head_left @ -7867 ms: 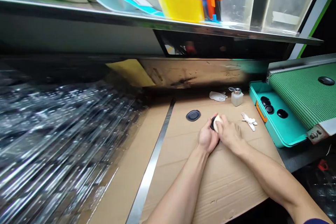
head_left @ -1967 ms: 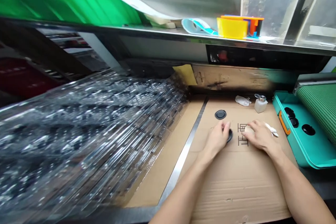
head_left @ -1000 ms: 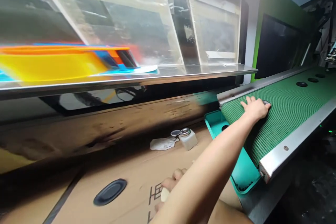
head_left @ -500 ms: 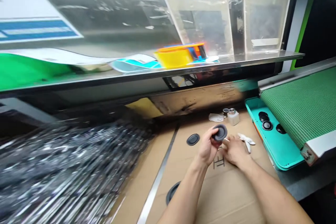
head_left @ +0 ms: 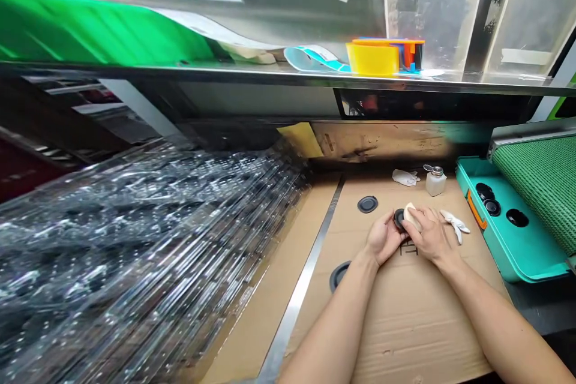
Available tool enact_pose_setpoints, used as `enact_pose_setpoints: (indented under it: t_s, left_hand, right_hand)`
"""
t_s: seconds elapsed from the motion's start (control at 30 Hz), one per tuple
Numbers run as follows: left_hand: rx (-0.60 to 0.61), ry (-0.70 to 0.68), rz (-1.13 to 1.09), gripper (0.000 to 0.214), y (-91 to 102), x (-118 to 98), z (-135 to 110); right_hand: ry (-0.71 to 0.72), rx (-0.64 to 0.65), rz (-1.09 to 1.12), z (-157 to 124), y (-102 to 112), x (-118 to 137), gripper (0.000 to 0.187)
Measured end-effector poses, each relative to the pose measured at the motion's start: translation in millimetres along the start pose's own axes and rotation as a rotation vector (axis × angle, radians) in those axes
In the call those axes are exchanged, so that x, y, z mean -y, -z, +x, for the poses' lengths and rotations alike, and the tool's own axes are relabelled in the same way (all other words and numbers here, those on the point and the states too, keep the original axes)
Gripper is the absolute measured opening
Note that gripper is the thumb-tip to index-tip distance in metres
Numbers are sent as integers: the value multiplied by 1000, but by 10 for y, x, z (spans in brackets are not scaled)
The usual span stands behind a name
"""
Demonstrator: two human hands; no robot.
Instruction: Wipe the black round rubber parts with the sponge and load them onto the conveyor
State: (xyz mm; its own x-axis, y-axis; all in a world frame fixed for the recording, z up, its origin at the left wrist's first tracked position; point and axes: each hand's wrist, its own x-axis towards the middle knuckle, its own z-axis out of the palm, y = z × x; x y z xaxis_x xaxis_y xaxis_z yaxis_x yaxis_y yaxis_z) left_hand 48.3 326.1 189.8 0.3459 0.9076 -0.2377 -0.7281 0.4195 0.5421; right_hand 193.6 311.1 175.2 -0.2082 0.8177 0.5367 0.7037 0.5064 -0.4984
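Observation:
My left hand (head_left: 381,239) is closed round the edge of a small round black part (head_left: 398,218), holding it a little above the cardboard. In my right hand (head_left: 431,231) is a cream-white pad (head_left: 410,213), pinched by the fingers and pressed against the part's right side, which it hides. An oval black part (head_left: 368,204) lies on the cardboard beyond my left hand. Another round black part (head_left: 338,276) rests beside my left forearm, which covers some of it. White finger cots or a glove piece (head_left: 455,225) lie just right of my right hand.
At left, clear plastic trays (head_left: 189,252) are stacked. A small bottle with a metal cap (head_left: 435,181) stands behind my hands, near a crumpled white cloth (head_left: 405,177). The teal bin (head_left: 531,252) with black parts sits under the green conveyor (head_left: 540,174). A metal shelf (head_left: 288,77) runs above.
My right hand has risen from the cardboard and brought the cream-white pad against the black part. The left hand has turned the part toward it. The camera view has swung left.

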Motion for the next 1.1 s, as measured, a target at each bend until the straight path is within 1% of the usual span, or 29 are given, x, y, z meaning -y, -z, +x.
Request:
enact_pose_setpoints:
  t_s: [0.07,0.13,0.2,0.3,0.43,0.53,0.57,0.67,0.7,0.8,0.9,0.97,1.03,1.1]
  left_hand:
    - [-44,-39,-14,33,6,4,18]
    - [-61,-63,6,33,5,47,47]
    - [-57,-67,38,34,-1,107,72]
    - [-81,-49,50,37,3,169,89]
    - [-95,3,-23,38,31,165,91]
    - [-91,-14,-19,38,33,162,90]
    - [-91,-14,-18,38,30,165,90]
    - [-91,6,-34,38,15,172,93]
    - [-98,-5,-41,38,12,173,96]
    - [-118,-51,-53,39,5,167,107]
    - [-118,-73,-51,38,8,150,115]
    - [-138,-98,-54,38,13,133,120]
    - [-151,-103,-66,38,19,119,126]
    - [-147,-100,-76,39,23,117,128]
  right_hand:
    - [47,30,-20,-26,-40,25,39]
    - [83,47,-31,-16,-73,49,41]
    - [55,25,-54,19,-102,69,41]
    - [-48,-29,-108,43,-147,107,39]
    - [-4,62,-120,-1,-192,187,39]
    - [-111,42,-155,-10,-196,227,37]
    - [-120,41,-165,-10,-194,233,38]
    - [-43,81,-161,-1,-177,209,39]
    - [-47,81,-159,10,-165,184,38]
    - [-159,54,-155,60,-107,75,36]
    - [-225,68,-59,79,-15,7,49]
    - [-228,119,38,66,71,15,56]
    - [-229,199,96,54,175,47,53]
    - [-252,277,107,56,279,76,49]
